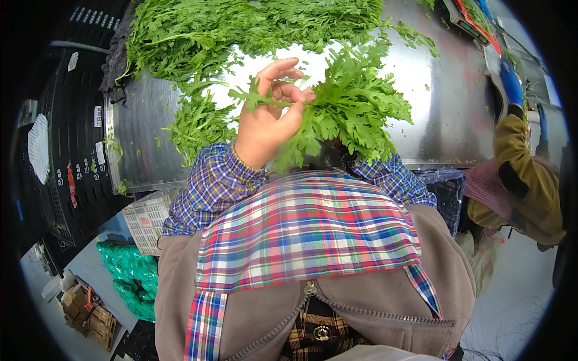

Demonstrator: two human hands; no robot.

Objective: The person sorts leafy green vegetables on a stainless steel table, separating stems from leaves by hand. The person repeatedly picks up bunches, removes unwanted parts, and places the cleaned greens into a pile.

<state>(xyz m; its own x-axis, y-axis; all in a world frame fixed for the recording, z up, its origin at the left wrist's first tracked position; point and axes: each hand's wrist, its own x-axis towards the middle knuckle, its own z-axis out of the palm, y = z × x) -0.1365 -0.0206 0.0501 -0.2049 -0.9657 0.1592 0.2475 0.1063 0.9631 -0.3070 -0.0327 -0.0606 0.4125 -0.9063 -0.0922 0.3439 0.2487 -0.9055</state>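
Note:
My left hand is raised over the metal worktop, its thumb and forefinger pinched on a green stem with a small lobed leaf showing at its left. Against those fingertips is a loose bunch of leafy greens, lobed like chrysanthemum greens, which hangs in front of my body. My right sleeve reaches in under this bunch, and the leaves hide my right hand and its fingers. Beyond my hands lies a large heap of the same greens. A smaller pile rests left of my left wrist.
The shiny metal worktop has scattered leaf bits. Black crates are stacked at the left, near a pale basket and a green plastic bag. At the right, a blue-gloved co-worker's hand is near a scale.

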